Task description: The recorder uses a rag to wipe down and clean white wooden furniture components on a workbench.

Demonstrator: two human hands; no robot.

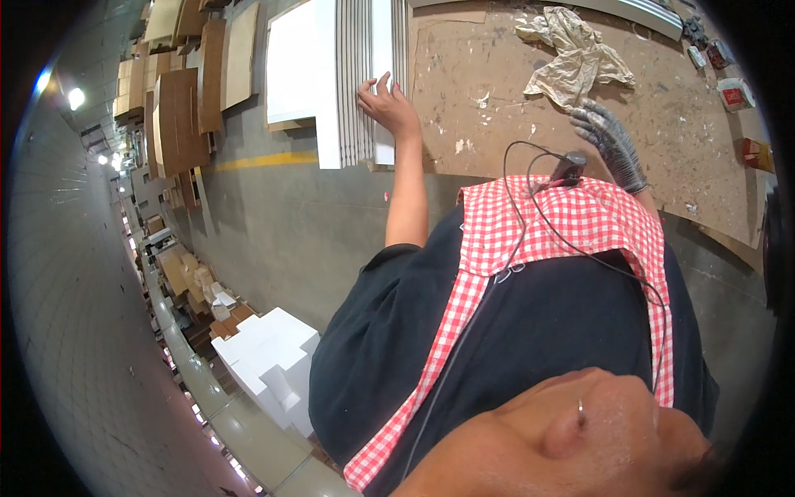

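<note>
My left hand (pixel 387 106) is bare, its fingers apart and slightly bent over a row of long narrow white boards (pixel 354 124) with grey edges. The fingers rest on or just over these boards; I cannot tell how firmly they touch. Over the brown worktable (pixel 497 116), my right hand (pixel 611 142) wears a grey glove, fingers stretched out and holding nothing. Its fingertips come up to the lower edge of a crumpled cream cloth (pixel 571 58); whether they touch it is unclear.
White panels (pixel 300 66) lie left of the boards. Tins (pixel 734 94) and small containers stand along the table's right side. A long pale strip (pixel 638 15) lies at its far edge. Brown panel stacks (pixel 178 116) stand at left, and white blocks (pixel 269 352) behind me. A black cable (pixel 538 211) hangs by my apron.
</note>
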